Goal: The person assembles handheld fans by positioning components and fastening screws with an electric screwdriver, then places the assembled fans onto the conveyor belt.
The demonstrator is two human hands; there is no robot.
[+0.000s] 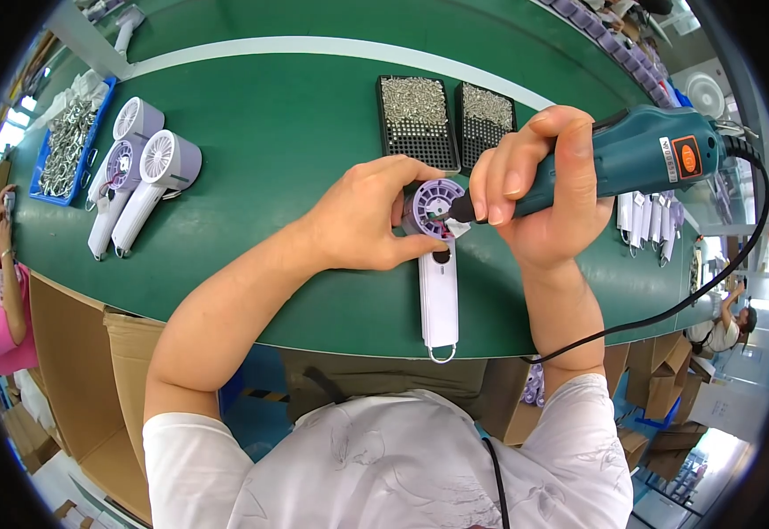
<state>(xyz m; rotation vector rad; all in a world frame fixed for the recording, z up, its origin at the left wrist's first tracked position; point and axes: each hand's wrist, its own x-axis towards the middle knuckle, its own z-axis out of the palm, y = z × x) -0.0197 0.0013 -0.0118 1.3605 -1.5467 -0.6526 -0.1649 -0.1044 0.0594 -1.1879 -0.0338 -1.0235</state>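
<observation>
My left hand (367, 212) grips the head of a white and purple handheld fan (439, 300), thumb and fingers around its round housing. The fan lies on the green table with its handle toward me and a metal loop at the handle's end. Inside the opened head a purple ring and some thin wires show. My right hand (547, 185) is wrapped round a teal electric screwdriver (627, 159), held slantwise. Its dark tip reaches into the fan head; the exact contact point is too small to make out.
Two black screw trays (419, 152) stand beyond the fan. At the left lie several handheld fans (142, 194) beside a blue bin (49, 181) of metal loops. More white handles (649, 219) lie at the right. The screwdriver's black cord (710, 286) loops down past my right arm. Cardboard boxes (71, 353) stand below the table edge.
</observation>
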